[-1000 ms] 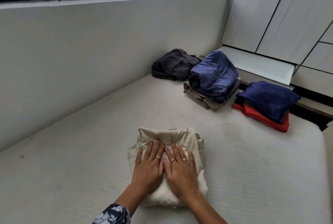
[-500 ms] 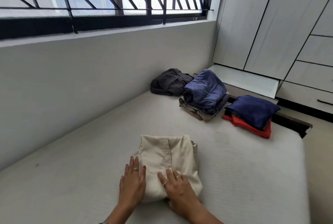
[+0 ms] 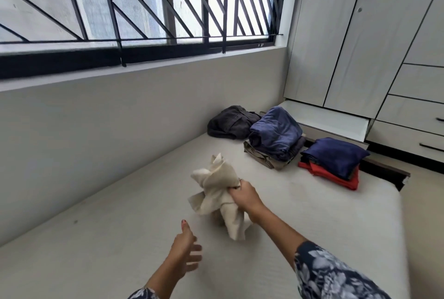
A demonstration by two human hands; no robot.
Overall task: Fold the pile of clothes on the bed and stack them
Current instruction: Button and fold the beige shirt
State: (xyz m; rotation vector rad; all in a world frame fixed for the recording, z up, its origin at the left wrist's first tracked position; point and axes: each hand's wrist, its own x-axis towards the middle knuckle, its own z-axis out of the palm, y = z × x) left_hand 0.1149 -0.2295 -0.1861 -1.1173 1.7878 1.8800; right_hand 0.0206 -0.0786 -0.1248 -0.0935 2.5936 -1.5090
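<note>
Head view, the only one. A cream garment point(image 3: 217, 193) is gripped in the right hand point(image 3: 245, 199), fingers curled tight round a bunched middle part; the cloth is held up off the bed point(image 3: 96, 250), its folds loose, one corner pointing upward beyond the knuckles and a flap hanging down below the wrist. The left hand point(image 3: 185, 248) is seen nearer the camera and to the left of the right hand, apart from the garment, nothing held, thumb raised and fingers spread loosely and somewhat blurred. Floral-print sleeves point(image 3: 336, 274) are seen on both forearms. Well beyond the right hand, toward the far end of the bed, a stack is noted with a blue folded garment point(image 3: 276, 134) lying on a khaki one point(image 3: 262, 158). Just to the right of that stack, a second one is seen: a navy folded piece point(image 3: 335, 155) on top of a red piece point(image 3: 331, 177). Beyond and to the left of the blue stack, against the wall, a dark grey garment point(image 3: 230, 122) lies in a heap. Farther off, past the stacks, a wardrobe point(image 3: 336, 46) with drawers is seen; above the wall to the left of both hands, a window with a black grille point(image 3: 144, 5) is noted.
</note>
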